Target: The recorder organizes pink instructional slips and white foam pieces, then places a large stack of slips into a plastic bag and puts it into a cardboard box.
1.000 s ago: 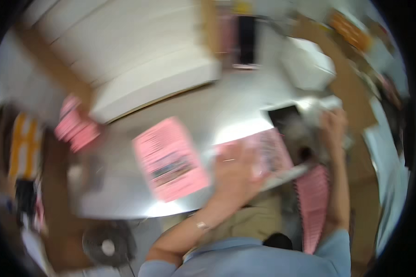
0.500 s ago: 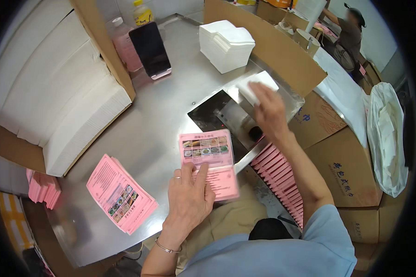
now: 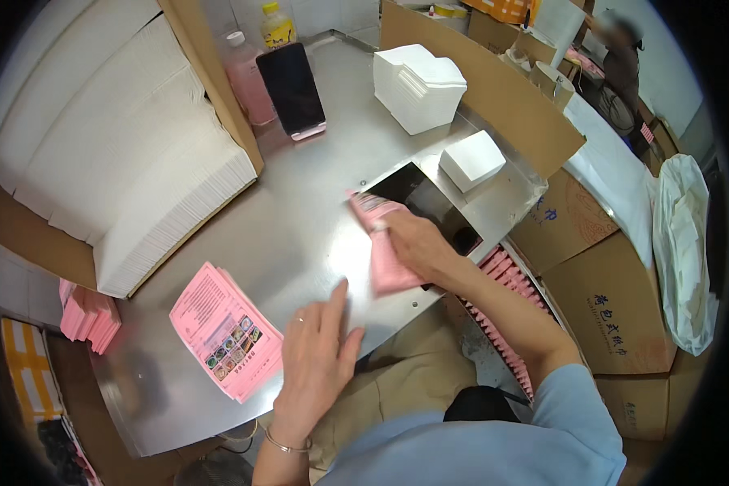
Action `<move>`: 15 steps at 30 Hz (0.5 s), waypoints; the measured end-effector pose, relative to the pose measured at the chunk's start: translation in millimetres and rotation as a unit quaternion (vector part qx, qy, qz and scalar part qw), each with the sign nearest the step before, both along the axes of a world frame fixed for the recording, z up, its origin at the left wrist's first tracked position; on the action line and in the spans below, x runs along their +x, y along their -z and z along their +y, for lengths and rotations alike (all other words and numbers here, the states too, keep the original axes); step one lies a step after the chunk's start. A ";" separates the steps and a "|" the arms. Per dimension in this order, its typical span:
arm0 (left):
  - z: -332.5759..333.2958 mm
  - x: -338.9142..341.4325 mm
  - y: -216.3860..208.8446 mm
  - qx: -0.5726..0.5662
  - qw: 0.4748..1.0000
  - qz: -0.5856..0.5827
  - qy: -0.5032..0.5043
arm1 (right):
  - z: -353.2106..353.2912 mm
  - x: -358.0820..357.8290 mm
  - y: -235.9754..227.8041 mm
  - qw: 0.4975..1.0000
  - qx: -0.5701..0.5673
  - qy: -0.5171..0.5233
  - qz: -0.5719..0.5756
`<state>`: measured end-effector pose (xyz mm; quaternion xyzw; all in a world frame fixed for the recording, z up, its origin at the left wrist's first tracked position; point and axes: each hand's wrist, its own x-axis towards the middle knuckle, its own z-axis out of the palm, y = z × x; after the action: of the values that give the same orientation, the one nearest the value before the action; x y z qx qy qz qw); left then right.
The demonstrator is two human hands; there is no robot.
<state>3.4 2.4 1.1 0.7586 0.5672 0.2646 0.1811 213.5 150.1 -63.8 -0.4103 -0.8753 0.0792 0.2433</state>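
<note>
1. Pink packet (image 3: pixel 391 267): it is at the left side of the dark panel (image 3: pixel 437 198), overlapping the panel's left part in view. Whether it touches the table (image 3: pixel 300 202) cannot be told.

2. Right hand (image 3: pixel 423 247): your fingers are closed over the packet's right side and have hold of it. Your thumb is largely hidden, so the exact pinch cannot be confirmed.

3. Left hand (image 3: pixel 316 348): left of the panel and nearer your body. It is loosely open, index finger extended, thumb spread; nothing seen in its grasp. The palm side is hidden from view.

4. Governing relation: the packet lies ahead and to the right of your left index fingertip, near but apart. Its long axis runs from a far-left end to a near-right end, with a bend partway along. Your right hand is the nearer one, already in contact; the packet's near end faces your left hand.

5. Surroundings: a pink stack (image 3: pixel 227 332) lies left of the panel, beyond your left hand. A small white pile (image 3: pixel 471 162) sits just beside the panel's far-right edge. Pink rows (image 3: pixel 506 271) stand at the panel's near right, below table level.
</note>
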 end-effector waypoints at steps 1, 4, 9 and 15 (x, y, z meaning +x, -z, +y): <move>-2.1 1.9 1.4 0.050 0.998 -0.020 0.017 | -1.2 -0.1 -7.5 0.994 -0.097 0.025 0.052; -6.5 26.5 -5.9 0.170 0.984 -0.055 -0.011 | -24.3 -11.4 -31.1 0.995 -0.065 0.015 0.079; 3.5 37.7 23.1 0.141 0.989 0.019 -0.026 | -42.5 -31.8 -23.0 0.995 0.092 -0.032 -0.037; 1.4 18.6 17.2 0.151 0.984 -0.092 0.030 | -21.0 -26.7 -8.5 0.996 0.003 0.013 0.094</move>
<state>22.0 3.8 -16.1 0.7666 0.4783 0.4102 0.1236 186.8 129.1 -55.3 -0.4120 -0.8434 0.1114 0.3264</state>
